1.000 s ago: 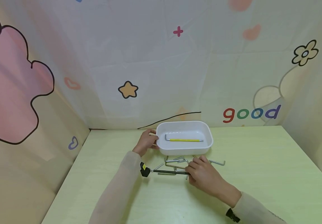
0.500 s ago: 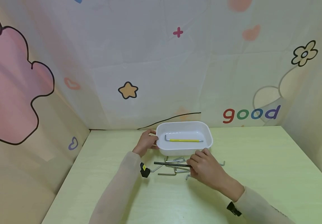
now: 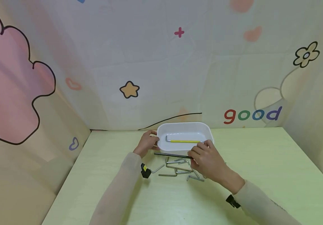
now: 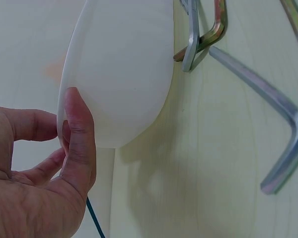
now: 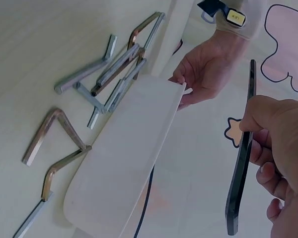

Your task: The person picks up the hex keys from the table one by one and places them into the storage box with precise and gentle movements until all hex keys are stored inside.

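Note:
My left hand pinches the left rim of a white plastic tray; in the left wrist view the thumb lies along the tray's outer wall. A hex key with a yellow sleeve lies inside the tray. My right hand grips a long black hex key, raised by the tray's near right side. Thumb and fingers pinch the black hex key in the right wrist view. Loose silver and bronze hex keys lie scattered on the table before the tray.
The pale wood-pattern table runs back to a printed cloth backdrop right behind the tray. A silver hex key lies apart from the others, nearest the left forearm. Each wrist wears a small black device.
My right hand has lifted the black hex key off the pile and carried it away from me toward the tray's front edge. The left hand has stayed on the tray.

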Motion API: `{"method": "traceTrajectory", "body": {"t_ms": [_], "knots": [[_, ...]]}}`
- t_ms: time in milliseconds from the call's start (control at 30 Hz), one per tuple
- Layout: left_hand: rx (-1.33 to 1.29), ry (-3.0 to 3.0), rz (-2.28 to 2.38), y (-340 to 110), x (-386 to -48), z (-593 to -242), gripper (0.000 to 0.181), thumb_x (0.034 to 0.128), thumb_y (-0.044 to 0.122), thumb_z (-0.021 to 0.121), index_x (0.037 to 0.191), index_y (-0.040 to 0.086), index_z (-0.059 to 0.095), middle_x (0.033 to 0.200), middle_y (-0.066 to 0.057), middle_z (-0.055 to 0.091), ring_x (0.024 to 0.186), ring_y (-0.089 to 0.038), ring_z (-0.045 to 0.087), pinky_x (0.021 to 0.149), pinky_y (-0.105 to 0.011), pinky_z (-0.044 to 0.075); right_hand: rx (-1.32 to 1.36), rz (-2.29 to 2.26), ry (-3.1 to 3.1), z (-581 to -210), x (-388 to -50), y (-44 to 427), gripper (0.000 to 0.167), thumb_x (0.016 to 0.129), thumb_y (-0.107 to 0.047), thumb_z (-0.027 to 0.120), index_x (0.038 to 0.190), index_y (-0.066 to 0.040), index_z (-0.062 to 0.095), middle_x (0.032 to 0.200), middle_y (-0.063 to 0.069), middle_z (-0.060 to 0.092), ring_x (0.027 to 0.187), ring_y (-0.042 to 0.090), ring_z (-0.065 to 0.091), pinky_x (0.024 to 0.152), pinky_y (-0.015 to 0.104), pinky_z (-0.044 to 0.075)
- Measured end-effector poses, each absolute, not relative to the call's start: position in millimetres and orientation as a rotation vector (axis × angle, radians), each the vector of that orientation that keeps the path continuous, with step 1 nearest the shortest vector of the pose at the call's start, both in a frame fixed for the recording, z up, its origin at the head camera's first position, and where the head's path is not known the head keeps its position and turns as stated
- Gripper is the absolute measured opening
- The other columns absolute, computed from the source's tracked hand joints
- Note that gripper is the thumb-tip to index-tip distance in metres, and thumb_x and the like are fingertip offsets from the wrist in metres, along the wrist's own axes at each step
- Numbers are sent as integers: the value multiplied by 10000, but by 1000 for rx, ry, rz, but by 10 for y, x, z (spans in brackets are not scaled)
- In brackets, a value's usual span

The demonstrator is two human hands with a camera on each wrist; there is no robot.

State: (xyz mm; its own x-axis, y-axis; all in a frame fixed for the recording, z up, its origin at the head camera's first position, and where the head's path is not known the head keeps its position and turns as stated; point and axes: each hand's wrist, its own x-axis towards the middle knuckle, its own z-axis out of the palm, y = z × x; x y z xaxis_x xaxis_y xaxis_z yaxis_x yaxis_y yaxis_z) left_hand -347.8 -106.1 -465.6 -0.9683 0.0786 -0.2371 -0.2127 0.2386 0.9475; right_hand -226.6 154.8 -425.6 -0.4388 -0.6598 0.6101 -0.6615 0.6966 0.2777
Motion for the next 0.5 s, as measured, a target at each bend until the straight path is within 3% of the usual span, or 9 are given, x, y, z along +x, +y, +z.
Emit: {"method": "traceTrajectory", "body": {"t_ms": [133, 267, 500], "knots": [[-116, 2276, 1788, -1052, -3478, -4662, 406, 937, 87, 565, 1331, 21, 488, 1140, -258, 642, 924, -321, 696, 653, -295, 624, 1009, 26, -2161, -4232, -2320, 1570, 170, 688, -157, 790, 839, -137, 713, 798, -30, 704, 774, 188, 561, 707, 357, 392], [-109, 2289, 1783, -1042, -3475, -4651, 413, 926, 85, 567, 1327, 17, 496, 1119, -269, 634, 822, -246, 673, 666, -312, 626, 995, 47, -2138, -4189, -2387, 1588, 150, 685, -125, 763, 816, -131, 690, 771, -27, 680, 751, 188, 547, 700, 359, 392], [-120, 2249, 1844, -1044, -3478, -4669, 399, 899, 44, 566, 1293, 12, 510, 977, -168, 677, 736, -191, 681, 597, -264, 612, 951, 53, -2215, -4099, -2476, 1589, 119, 742, -146, 753, 851, -129, 709, 809, -5, 712, 787, 201, 581, 731, 364, 407]]}}
